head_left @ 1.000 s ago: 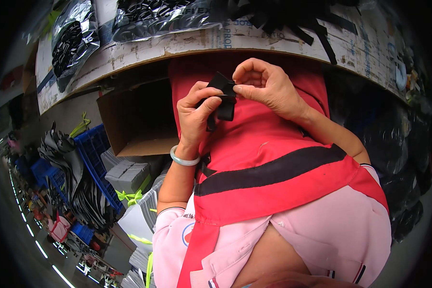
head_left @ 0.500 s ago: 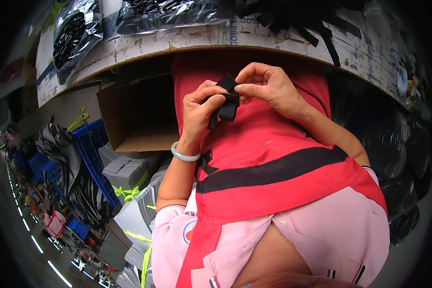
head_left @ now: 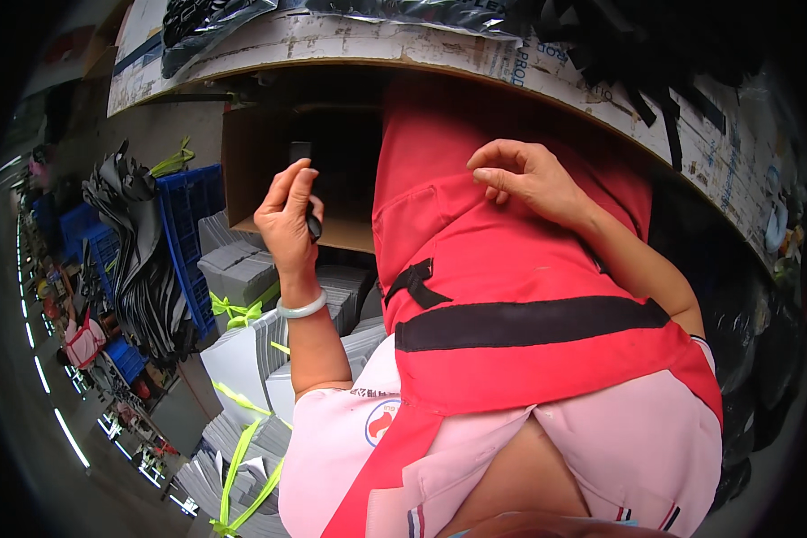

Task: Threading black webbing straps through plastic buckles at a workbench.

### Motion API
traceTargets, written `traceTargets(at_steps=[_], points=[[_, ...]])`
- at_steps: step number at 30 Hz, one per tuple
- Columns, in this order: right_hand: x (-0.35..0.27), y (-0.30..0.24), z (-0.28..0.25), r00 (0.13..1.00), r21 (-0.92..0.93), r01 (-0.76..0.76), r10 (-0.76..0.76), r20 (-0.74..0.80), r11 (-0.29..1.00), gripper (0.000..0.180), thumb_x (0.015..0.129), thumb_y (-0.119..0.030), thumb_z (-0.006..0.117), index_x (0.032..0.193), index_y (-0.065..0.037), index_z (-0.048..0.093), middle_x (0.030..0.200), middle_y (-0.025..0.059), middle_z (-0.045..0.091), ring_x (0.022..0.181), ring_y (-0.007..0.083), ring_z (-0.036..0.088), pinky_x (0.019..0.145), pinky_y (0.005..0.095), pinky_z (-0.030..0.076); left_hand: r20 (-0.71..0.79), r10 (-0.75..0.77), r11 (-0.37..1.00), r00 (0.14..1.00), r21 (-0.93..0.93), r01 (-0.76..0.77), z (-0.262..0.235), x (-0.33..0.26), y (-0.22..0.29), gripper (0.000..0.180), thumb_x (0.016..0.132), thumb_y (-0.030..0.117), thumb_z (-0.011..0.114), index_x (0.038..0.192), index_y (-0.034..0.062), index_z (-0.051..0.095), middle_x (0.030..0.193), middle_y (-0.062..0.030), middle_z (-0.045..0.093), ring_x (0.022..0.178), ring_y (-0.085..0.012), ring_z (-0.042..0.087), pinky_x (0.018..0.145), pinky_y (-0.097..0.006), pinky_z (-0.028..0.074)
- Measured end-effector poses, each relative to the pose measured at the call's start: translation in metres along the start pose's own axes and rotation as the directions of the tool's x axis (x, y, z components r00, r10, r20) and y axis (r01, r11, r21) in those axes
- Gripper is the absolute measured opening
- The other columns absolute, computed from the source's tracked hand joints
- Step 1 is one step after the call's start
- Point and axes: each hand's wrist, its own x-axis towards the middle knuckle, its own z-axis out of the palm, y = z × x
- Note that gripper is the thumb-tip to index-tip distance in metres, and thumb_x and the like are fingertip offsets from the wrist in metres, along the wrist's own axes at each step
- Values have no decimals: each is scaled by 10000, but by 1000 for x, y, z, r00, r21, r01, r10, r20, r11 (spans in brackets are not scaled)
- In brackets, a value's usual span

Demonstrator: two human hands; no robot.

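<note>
Pinching the black strip (head_left: 301,151), my left hand (head_left: 285,220) should clear the cardboard box (head_left: 348,236); my right hand (head_left: 540,183), fingers loosely curled, looks empty

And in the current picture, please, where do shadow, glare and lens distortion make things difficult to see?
In the head view, the white worktop has its edge bent and the corners go black; also in head, the plastic bag at top centre shows glare; again in head, shadow fills the cardboard box, so the left hand's black strip shows poorly.
</note>
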Motion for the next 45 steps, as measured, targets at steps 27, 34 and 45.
traceTargets(at_steps=[27, 34, 45], points=[[-5, -26, -12, 994, -11, -22, 20, -106, 1000, 179, 942, -162, 622, 1011, 3, 638, 720, 8, 615, 558, 44, 541, 474, 194, 428, 573, -277, 868, 772, -195, 456, 136, -18, -34, 350, 983, 240, 580, 1259, 24, 588, 815, -33, 605, 536, -75, 519, 450, -180, 386], [-1, -15, -10, 984, 19, 34, -30, -178, 999, 211, 931, -192, 640, 1000, 5, 673, 726, 13, 641, 567, 39, 530, 468, 190, 414, 532, -293, 844, 795, -248, 476, 147, -14, -33, 325, 979, 244, 585, 1156, -22, 643, 733, -56, 625, 558, -103, 567, 469, -206, 477], [3, -15, -23, 987, -214, 45, -77, -142, 976, 202, 950, -195, 608, 953, -1, 665, 767, 22, 645, 638, 70, 584, 561, 216, 468, 671, -262, 963, 694, 134, 233, 129, 11, -34, 210, 901, 111, 661, 1042, -44, 679, 756, -46, 655, 581, -84, 592, 461, -200, 452]])
